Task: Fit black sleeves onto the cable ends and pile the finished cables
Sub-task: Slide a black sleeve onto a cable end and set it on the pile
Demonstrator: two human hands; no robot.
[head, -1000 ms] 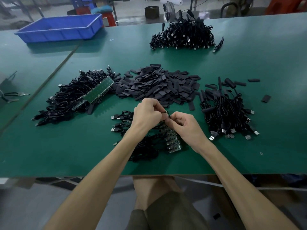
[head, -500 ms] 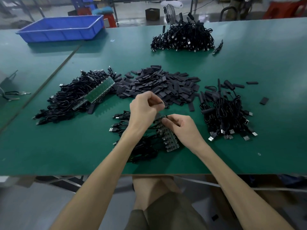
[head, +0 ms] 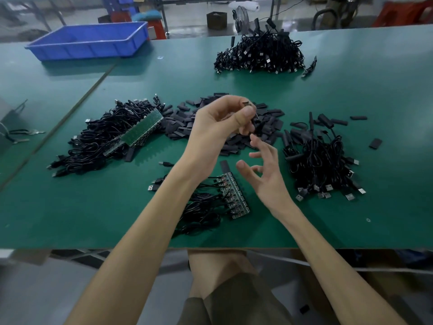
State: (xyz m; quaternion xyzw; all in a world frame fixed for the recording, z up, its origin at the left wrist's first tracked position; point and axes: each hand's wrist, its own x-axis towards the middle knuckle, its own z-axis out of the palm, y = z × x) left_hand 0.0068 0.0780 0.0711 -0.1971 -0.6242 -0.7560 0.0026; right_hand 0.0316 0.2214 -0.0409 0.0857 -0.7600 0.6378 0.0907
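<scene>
My left hand (head: 222, 123) is raised above the heap of flat black sleeves (head: 264, 127) and pinches the end of a black cable between thumb and fingers. My right hand (head: 264, 170) hovers just below it with fingers spread and holds nothing. Under my hands lies a green circuit strip (head: 234, 195) with several black cables (head: 203, 209) attached. One loose sleeve (head: 224, 165) lies at the strip's far end. A pile of sleeved cables (head: 321, 158) sits to the right of my right hand.
A larger tangle of cables with two green strips (head: 112, 134) lies on the left. Another cable pile (head: 260, 55) sits at the far side of the green table (head: 375, 90). A blue tray (head: 91, 41) stands at the back left. Loose sleeves (head: 375, 144) lie at the right.
My left hand has lifted up and away from the strip with a cable end. My right hand let go of the strip, rose and spread its fingers.
</scene>
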